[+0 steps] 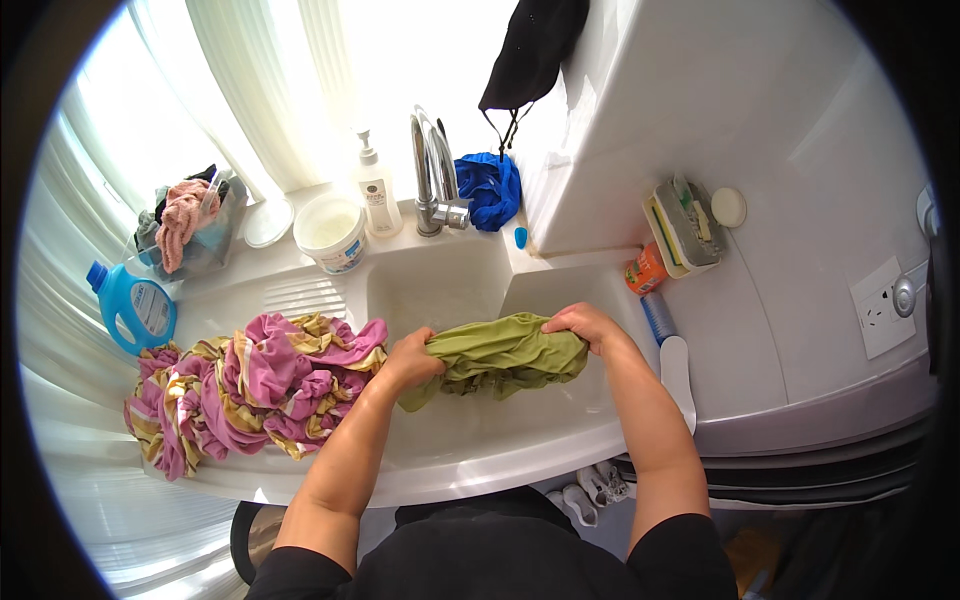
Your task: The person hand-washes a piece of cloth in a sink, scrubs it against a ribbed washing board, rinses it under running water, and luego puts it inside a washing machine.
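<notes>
A crumpled green garment (505, 352) is stretched sideways over the white sink basin (430, 428). My left hand (412, 358) grips its left end, fingers closed round the cloth. At the other end, my right hand (582, 326) pinches the upper right corner. The lower edge of the garment hangs in loose folds; what lies under it in the basin is hidden. Just left of my left hand, a heap of pink and yellow patterned fabric (265, 385) covers the ribbed washboard side of the sink. A chrome faucet (432, 185) stands behind the basin.
Along the back ledge are a blue detergent bottle (140, 308), a clear bin of clothes (190, 225), a white tub (330, 235), a pump bottle (378, 195) and blue cloth (488, 190). On the right are an orange container (646, 270), a brush (660, 318) and a wall caddy (688, 225).
</notes>
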